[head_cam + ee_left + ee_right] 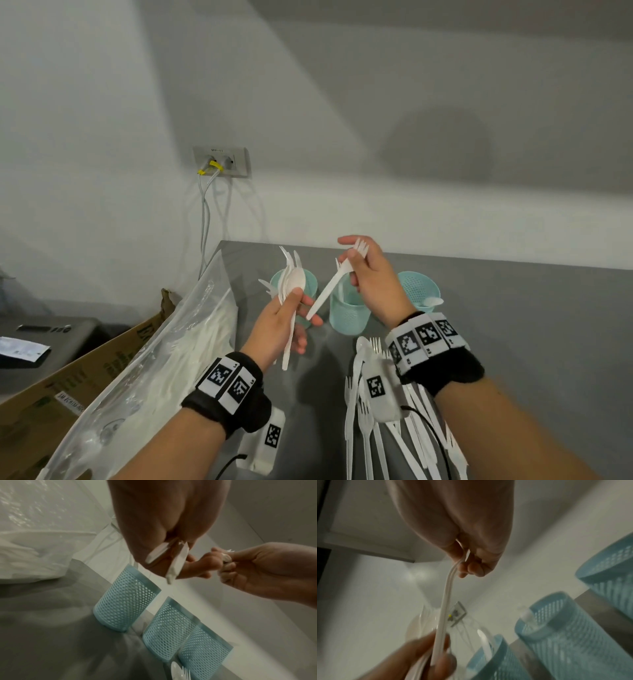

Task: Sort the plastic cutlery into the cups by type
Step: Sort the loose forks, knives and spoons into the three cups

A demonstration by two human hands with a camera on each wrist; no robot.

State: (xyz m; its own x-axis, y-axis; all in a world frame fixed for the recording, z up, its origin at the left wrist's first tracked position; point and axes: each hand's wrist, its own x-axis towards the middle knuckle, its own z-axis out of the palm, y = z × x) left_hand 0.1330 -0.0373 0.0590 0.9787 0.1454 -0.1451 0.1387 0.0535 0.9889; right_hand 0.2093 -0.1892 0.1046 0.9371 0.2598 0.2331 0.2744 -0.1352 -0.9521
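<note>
My left hand grips a bundle of white cutlery, spoons, knives and forks mixed, held upright in front of the left teal mesh cup. My right hand holds white forks; one fork slants down with its handle end at the left hand's fingers. The middle cup stands below the right hand. The right cup has a spoon in it. In the right wrist view the fork handle runs from my fingers down to the left hand.
A loose pile of forks, spoons and knives lies on the grey table near the front edge. A clear plastic bag of cutlery leans at the left on a cardboard box. A wall socket with cables sits behind.
</note>
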